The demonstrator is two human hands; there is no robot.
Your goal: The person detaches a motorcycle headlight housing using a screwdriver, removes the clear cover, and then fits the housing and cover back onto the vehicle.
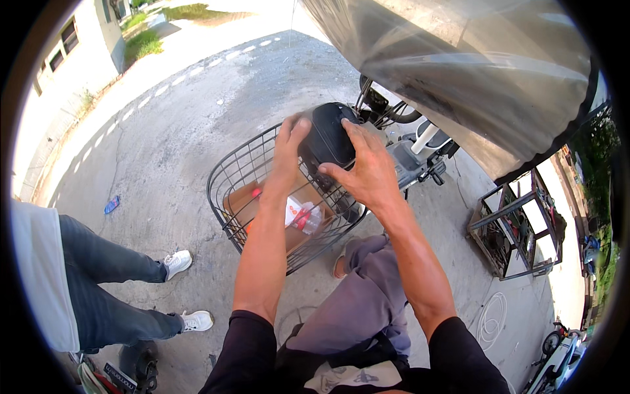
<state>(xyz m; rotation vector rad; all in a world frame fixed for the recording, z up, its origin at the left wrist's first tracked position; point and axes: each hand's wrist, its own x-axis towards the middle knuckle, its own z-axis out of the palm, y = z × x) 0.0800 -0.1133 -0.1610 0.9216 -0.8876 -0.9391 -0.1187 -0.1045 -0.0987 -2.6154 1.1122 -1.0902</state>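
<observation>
Black rounded headlight housing (328, 136), glossy, upright above the wire basket's rear rim, clasped on both sides.

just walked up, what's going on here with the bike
A person has both hands on a rounded black plastic housing at the front of an electric bike: left hand on its left side, right hand over its right. Below is a black wire basket with a cardboard sheet. Another person's legs are nearby.

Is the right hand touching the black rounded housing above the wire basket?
Touching: the head view shows the right hand with palm and thumb pressed on the black housing.
</observation>
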